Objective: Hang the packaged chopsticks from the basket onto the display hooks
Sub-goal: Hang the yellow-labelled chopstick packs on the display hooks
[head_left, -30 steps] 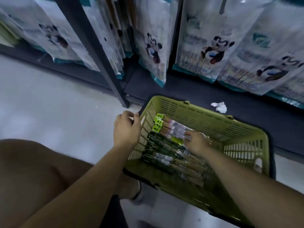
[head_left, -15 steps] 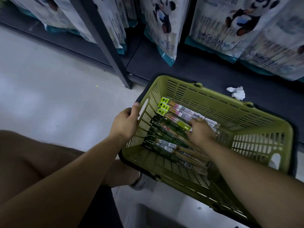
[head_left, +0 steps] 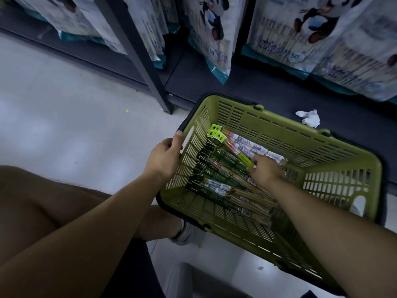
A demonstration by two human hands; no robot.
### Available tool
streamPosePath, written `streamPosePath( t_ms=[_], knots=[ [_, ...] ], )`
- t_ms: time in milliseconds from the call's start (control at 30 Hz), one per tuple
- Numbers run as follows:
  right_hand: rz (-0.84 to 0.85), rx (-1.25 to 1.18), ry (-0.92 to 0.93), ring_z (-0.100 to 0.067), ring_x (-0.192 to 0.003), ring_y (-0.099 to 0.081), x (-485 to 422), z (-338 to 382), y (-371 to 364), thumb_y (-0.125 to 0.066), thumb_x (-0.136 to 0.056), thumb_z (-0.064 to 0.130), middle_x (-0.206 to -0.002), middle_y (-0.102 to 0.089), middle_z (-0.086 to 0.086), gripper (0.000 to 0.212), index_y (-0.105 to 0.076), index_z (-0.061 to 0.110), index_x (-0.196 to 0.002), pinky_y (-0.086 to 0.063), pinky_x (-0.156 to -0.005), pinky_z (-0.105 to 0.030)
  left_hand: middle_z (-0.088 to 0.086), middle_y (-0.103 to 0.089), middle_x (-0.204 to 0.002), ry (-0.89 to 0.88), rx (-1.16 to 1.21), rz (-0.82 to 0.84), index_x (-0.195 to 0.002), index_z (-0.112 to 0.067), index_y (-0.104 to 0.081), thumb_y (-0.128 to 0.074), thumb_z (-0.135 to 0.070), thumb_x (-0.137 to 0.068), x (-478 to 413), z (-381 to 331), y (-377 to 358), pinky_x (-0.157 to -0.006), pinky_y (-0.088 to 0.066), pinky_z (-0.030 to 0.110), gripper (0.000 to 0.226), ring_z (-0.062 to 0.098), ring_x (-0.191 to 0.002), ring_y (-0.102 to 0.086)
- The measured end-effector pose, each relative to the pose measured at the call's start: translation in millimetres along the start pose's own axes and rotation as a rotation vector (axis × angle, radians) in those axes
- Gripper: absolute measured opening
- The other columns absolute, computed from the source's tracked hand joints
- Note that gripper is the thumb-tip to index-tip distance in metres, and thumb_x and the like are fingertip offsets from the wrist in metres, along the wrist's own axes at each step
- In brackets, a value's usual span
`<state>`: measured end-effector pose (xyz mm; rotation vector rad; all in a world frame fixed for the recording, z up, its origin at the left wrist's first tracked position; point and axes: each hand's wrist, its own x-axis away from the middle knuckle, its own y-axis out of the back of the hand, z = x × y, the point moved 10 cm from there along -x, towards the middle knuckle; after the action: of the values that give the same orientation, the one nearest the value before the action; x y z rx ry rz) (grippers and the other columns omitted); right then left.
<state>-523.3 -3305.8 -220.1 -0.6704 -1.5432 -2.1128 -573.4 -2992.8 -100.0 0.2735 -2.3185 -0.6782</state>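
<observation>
Left hand point(head_left: 165, 157) gripping green basket point(head_left: 322, 147) rim, right hand point(head_left: 265, 171) seemingly pinching a chopstick pack point(head_left: 237, 153)

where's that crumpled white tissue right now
In the head view the crumpled white tissue lies at upper right on the dark shelf base, just beyond the green basket and below the hanging panda bags.

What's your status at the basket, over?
Left hand grips green basket rim. Right hand down among chopstick packs, grip unclear. No pack lifted yet.
</observation>
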Motion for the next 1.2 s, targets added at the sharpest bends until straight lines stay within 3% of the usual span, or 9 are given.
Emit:
streamPosePath(
  t_ms=[300,467,600,733,800,933,1000,1100,1200],
  knots=[
    [0.039,0.014,0.063,-0.036,-0.119,-0.057,2.2,5.3,-3.5,-0.064,-0.098,0.031,-0.132,-0.062,-0.017,0.048,-0.055,0.011,-0.141,-0.053,-0.091,-0.039,0.002,-0.073,-0.093,0.007,0.004,0.007,-0.101,-0.024,-0.068,-0.027,-0.078,-0.094,-1.0,1.2,-0.5,-0.093,-0.055,0.048,0.068,0.024,-0.092,-0.068],
    [-0.029,-0.072,0.032,-0.034,-0.091,-0.061,5.4,0.2,5.9,-0.072,-0.094,0.034,-0.105,-0.066,-0.013,0.038,-0.063,0.015,-0.126,-0.042,-0.065,-0.032,0.001,-0.073,-0.092,0.006,-0.001,0.007,-0.097,-0.025,-0.067,-0.028,-0.077,-0.096,1.9,-1.3,1.0,-0.093,-0.055,0.046,0.065,0.022,-0.091,-0.068],
    [-0.065,-0.111,0.087,-0.033,-0.089,-0.060,14.1,7.2,22.6,-0.069,-0.096,0.034,-0.097,-0.064,-0.010,0.024,-0.067,0.015,-0.111,-0.035,-0.066,-0.031,0.004,-0.069,-0.105,0.000,0.012,-0.013,-0.114,-0.019,-0.061,-0.038,-0.068,-0.100,5.7,-4.7,1.7,-0.095,-0.054,0.051,0.056,0.027,-0.098,-0.066],
    [-0.078,-0.296,0.214,-0.016,-0.063,-0.051,34.9,39.5,47.0,-0.074,-0.093,0.032,-0.068,-0.054,0.002,0.023,-0.059,0.026,-0.077,-0.031,-0.052,-0.026,0.012,-0.062,-0.108,-0.482,-0.329,-0.364,-0.112,-0.008,-0.063,-0.065,-0.026,-0.096,35.5,-59.9,26.9,-0.082,-0.049,0.045,0.024,0.033,-0.097,-0.060],
    [-0.066,-0.430,0.302,-0.012,-0.064,-0.057,52.1,71.2,58.7,-0.075,-0.093,0.033,-0.072,-0.064,0.002,0.015,-0.068,0.023,-0.084,-0.034,-0.053,-0.023,-0.001,-0.065,-0.094,-0.504,-0.332,-0.235,-0.098,-0.019,-0.066,-0.061,-0.035,-0.097,43.7,-71.9,13.4,-0.066,-0.045,0.034,0.017,0.024,-0.083,-0.063],
    [-0.019,-0.816,0.381,-0.006,-0.059,-0.062,89.9,129.5,67.1,-0.078,-0.089,0.022,-0.073,-0.071,0.003,0.007,-0.071,0.021,-0.087,-0.046,-0.052,-0.017,-0.007,-0.066,-0.075,-0.327,-0.414,-0.065,-0.087,-0.024,-0.066,-0.044,-0.068,-0.093,38.8,-73.2,-0.8,-0.058,-0.041,0.030,0.050,0.020,-0.073,-0.063],
    [0.005,-0.900,0.440,-0.012,-0.063,-0.064,105.6,155.1,65.2,-0.077,-0.087,0.014,-0.073,-0.070,0.001,0.008,-0.070,0.018,-0.085,-0.051,-0.056,-0.027,-0.007,-0.067,-0.072,-0.248,-0.243,0.025,-0.079,-0.024,-0.063,-0.046,-0.072,-0.092,38.7,-73.5,-3.9,-0.060,-0.045,0.031,0.053,0.015,-0.070,-0.064],
    [0.055,-1.021,0.496,-0.010,-0.071,-0.068,117.2,172.7,64.0,-0.076,-0.086,0.018,-0.080,-0.074,0.004,0.013,-0.075,0.031,-0.086,-0.054,-0.064,-0.026,-0.008,-0.071,-0.066,-0.133,0.312,0.157,-0.083,-0.019,-0.068,-0.057,-0.044,-0.104,43.9,-70.5,-15.8,-0.058,-0.052,0.024,0.035,0.007,-0.063,-0.067],
    [0.126,-0.934,0.437,-0.002,-0.064,-0.064,104.5,158.3,57.2,-0.073,-0.090,0.038,-0.072,-0.072,0.008,0.009,-0.076,0.036,-0.082,-0.048,-0.059,-0.019,0.015,-0.079,-0.095,-0.084,0.524,0.139,-0.111,-0.001,-0.066,-0.052,-0.028,-0.109,42.5,-66.0,-12.9,-0.069,-0.061,0.035,0.031,0.026,-0.084,-0.076]
  ],
)
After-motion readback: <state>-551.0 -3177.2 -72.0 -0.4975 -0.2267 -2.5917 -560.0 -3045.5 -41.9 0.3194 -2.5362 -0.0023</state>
